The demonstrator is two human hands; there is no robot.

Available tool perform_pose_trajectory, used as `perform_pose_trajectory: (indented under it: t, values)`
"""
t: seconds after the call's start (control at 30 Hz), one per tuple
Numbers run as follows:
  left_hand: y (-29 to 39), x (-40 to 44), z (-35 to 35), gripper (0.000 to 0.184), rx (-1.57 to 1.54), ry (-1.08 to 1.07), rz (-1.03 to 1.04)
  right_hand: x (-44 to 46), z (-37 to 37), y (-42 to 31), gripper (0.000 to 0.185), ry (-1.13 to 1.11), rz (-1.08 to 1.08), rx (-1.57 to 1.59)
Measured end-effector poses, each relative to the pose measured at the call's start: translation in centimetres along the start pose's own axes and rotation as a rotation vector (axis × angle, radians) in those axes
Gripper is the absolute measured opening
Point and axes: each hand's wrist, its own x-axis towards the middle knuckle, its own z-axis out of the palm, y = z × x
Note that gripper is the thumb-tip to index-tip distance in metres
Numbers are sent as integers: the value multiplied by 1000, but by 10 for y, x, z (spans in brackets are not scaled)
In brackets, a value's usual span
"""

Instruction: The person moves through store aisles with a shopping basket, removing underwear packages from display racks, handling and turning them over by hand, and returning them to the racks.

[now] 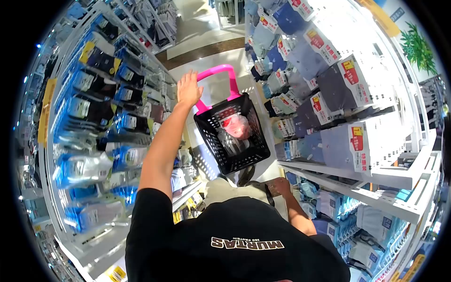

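My left hand is stretched forward at the left end of the pink handle, with its fingers spread and the palm by the handle's bend. Below the handle stands a black perforated basket on the floor. Inside it lie a pink item in clear packaging and a clear plastic package. My right hand hangs low by my right thigh, beside a dark strap. Its fingers are too dark and small to make out.
A rack of packaged socks lines the left side. On the right, shelves hold folded blue and grey packs with red and white tags, and a white shelf edge juts near my right arm. Tiled floor runs ahead.
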Motion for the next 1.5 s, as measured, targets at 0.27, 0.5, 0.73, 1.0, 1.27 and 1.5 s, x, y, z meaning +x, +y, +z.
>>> perform_pose_trajectory:
  t: [0.27, 0.5, 0.73, 1.0, 1.27, 1.5]
  values:
    - [-47, 87, 40, 60, -108, -393, -89, -61, 34, -12, 25, 387, 190, -272]
    - [-78, 87, 31, 60, -189, -367, -171, -65, 107, -9, 29, 418, 324, -323]
    - [-111, 73, 40, 57, -225, -264, -335, -23, 113, -4, 31, 347, 329, -280]
    - [-157, 25, 62, 56, -293, -97, -511, -20, 106, -25, 10, 380, 162, -259]
    - [-147, -30, 92, 32, -943, 106, -874, 3, 86, -10, 18, 309, -58, -458]
    - [-80, -59, 105, 9, -1656, 300, -1251, 39, 64, -21, 16, 261, -106, -437]
